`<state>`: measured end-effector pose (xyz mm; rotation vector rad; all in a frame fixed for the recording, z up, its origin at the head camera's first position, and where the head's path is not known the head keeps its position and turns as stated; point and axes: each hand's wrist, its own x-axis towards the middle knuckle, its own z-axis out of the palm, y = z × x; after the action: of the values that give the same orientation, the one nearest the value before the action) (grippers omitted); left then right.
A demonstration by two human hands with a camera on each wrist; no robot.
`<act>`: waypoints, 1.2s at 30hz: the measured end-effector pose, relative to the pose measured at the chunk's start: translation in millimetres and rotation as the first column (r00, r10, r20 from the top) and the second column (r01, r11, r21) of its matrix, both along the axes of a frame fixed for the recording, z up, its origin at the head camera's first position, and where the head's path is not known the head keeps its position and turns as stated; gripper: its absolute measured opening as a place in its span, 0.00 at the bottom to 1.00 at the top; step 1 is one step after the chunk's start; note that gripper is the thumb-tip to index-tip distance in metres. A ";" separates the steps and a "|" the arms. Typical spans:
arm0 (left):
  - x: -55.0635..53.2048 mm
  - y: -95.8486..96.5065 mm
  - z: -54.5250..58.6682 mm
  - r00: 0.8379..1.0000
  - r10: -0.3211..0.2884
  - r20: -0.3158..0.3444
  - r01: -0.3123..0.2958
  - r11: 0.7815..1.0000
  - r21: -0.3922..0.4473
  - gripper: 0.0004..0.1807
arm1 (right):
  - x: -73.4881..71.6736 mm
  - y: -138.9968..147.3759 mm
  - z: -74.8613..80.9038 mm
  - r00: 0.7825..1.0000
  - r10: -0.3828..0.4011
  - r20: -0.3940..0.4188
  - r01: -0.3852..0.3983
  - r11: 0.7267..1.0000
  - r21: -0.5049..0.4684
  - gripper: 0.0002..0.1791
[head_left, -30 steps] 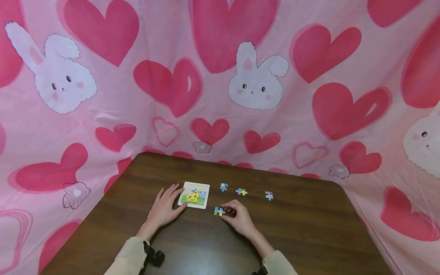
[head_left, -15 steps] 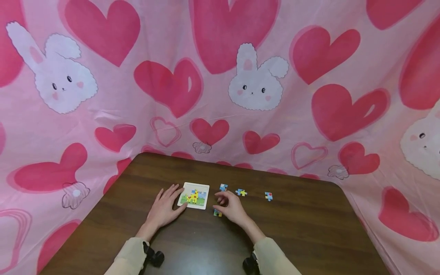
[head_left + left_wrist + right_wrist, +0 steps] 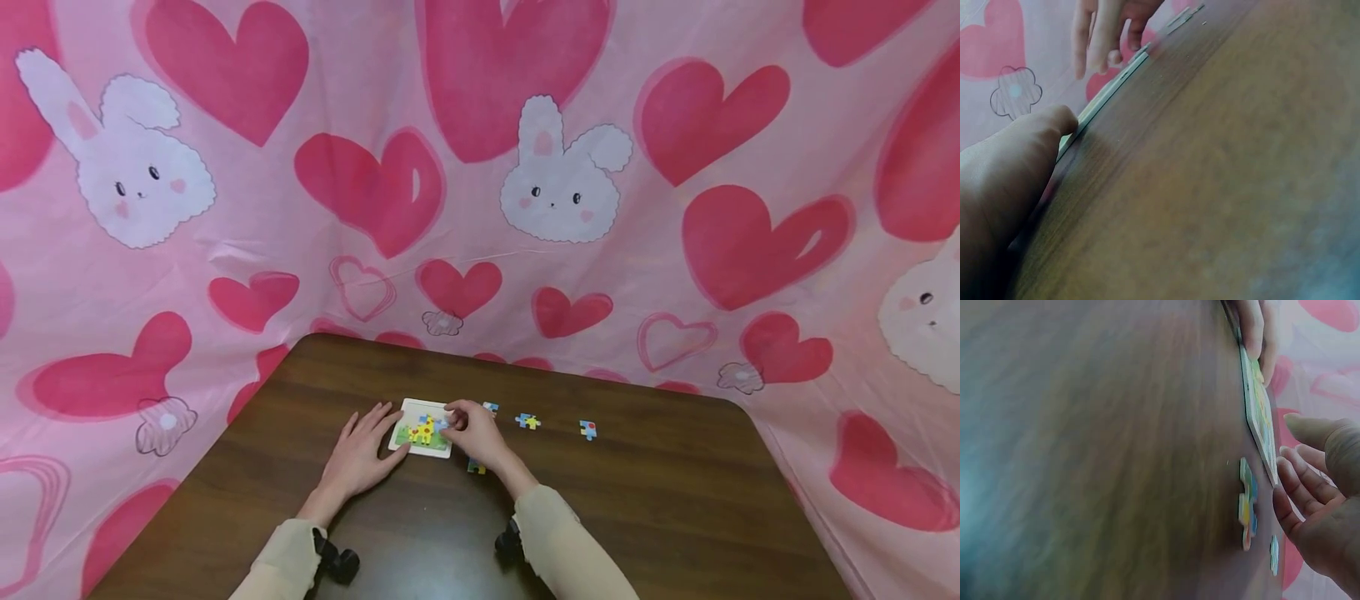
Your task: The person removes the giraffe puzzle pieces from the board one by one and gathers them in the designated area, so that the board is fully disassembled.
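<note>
A small white-framed puzzle board (image 3: pixel 418 407) with a yellow giraffe picture lies on the table. My left hand (image 3: pixel 357 454) rests at its left side, fingers extended, with thumb and index finger touching the frame. Over the board's right edge hovers my right hand (image 3: pixel 482 438); in the right wrist view its thumb stands apart from the fingers and I see nothing held. One blue-and-yellow puzzle piece (image 3: pixel 476 467) shows just below that hand, partly covered. Another blue-and-white piece (image 3: pixel 491 408) is half hidden behind it.
Farther right on the brown wooden table (image 3: pixel 637 492) lie a yellow-and-blue puzzle piece (image 3: pixel 528 422) and a blue one with a red spot (image 3: pixel 588 430). A pink cloth (image 3: pixel 465 208) with hearts and rabbits hangs around the table.
My right hand has left the lower puzzle piece, which stays on the table, and has moved left to the board's right edge. My left hand has kept its place.
</note>
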<state>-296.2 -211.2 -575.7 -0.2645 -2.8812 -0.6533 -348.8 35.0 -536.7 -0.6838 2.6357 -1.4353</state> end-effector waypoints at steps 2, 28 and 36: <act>0.1 0.4 -0.3 1.000 -0.003 -0.003 0.003 1.000 0.002 0.39 | -2.9 -5.0 0.0 1.000 0.003 0.010 -0.003 1.000 0.005 0.21; 0.9 -0.3 -1.6 1.000 0.000 -0.017 0.000 1.000 0.001 0.39 | -12.1 -29.2 -6.4 0.999 -0.034 -0.001 0.034 0.987 0.159 0.22; 1.7 -0.8 -1.4 1.000 -0.001 -0.029 0.001 1.000 0.001 0.38 | -7.8 -29.0 -13.3 0.997 -0.082 -0.003 0.082 0.995 0.063 0.20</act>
<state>-294.5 -212.0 -577.1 -0.2725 -2.8531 -0.6450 -356.6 6.0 -550.0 -0.5763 2.7268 -1.3646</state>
